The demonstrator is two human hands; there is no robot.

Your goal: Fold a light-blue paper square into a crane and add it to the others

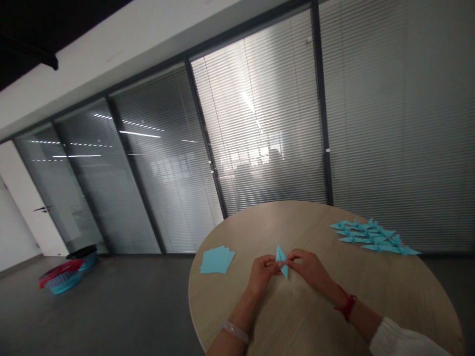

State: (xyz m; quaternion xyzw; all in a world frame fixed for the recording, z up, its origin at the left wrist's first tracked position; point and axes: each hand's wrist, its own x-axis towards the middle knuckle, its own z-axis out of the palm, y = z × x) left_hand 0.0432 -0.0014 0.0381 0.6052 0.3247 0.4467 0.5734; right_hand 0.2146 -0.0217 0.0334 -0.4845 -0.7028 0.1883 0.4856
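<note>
My left hand (264,273) and my right hand (306,267) meet above the round wooden table (297,220), pinching a pointed, light blue folded paper piece (281,260) between their fingertips. The piece stands up, narrow and diamond-like. To the left of my left hand lies a small stack of flat blue paper sheets (217,260). Beyond my right hand, a group of several folded blue paper cranes (373,237) lies close together on the far right of the tabletop, out of reach of my fingers' present position.
Behind the table runs a glass partition with closed blinds (260,128). A red and blue plastic basket (61,277) and a dark-rimmed bin (82,256) stand on the grey floor at the left, near a white door (37,207).
</note>
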